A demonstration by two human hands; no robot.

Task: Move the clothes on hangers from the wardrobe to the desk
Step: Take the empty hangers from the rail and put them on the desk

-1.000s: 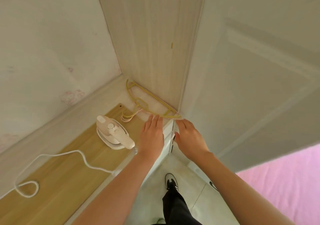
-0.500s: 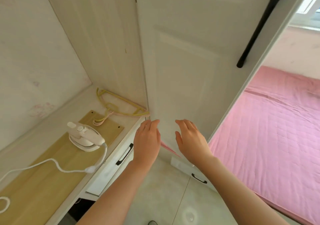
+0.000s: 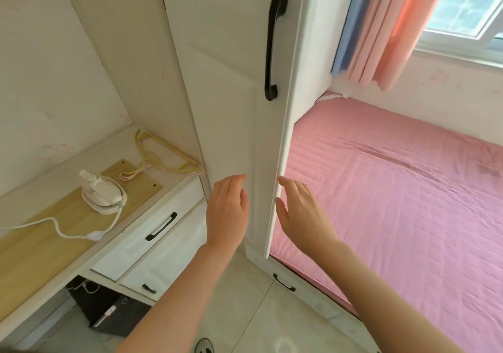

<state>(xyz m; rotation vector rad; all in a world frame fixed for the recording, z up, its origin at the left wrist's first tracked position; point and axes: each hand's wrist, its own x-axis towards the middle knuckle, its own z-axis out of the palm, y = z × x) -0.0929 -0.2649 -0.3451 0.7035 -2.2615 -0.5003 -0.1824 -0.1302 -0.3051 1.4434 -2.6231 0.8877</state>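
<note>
A white wardrobe door (image 3: 228,86) with a black handle (image 3: 273,45) stands ajar in front of me, edge on. My left hand (image 3: 227,211) hovers flat before the door's face, fingers straight, holding nothing. My right hand (image 3: 302,211) is on the other side of the door's edge, fingers straight, empty. On the desk (image 3: 62,227) at the left lie several empty yellow and pink hangers (image 3: 160,156) against the wardrobe side. No clothes are in view; the wardrobe's inside is hidden by the door.
A white handheld iron (image 3: 102,192) with a cord (image 3: 54,226) sits on the desk's wooden top. White drawers (image 3: 152,233) with black handles are below it, a dark box (image 3: 109,312) under the desk. A pink bed (image 3: 394,197) fills the right; curtains (image 3: 381,26) hang by the window.
My view has swung right and up from the desk corner to the wardrobe door. Both hands have left the hangers and now flank the door's edge.
</note>
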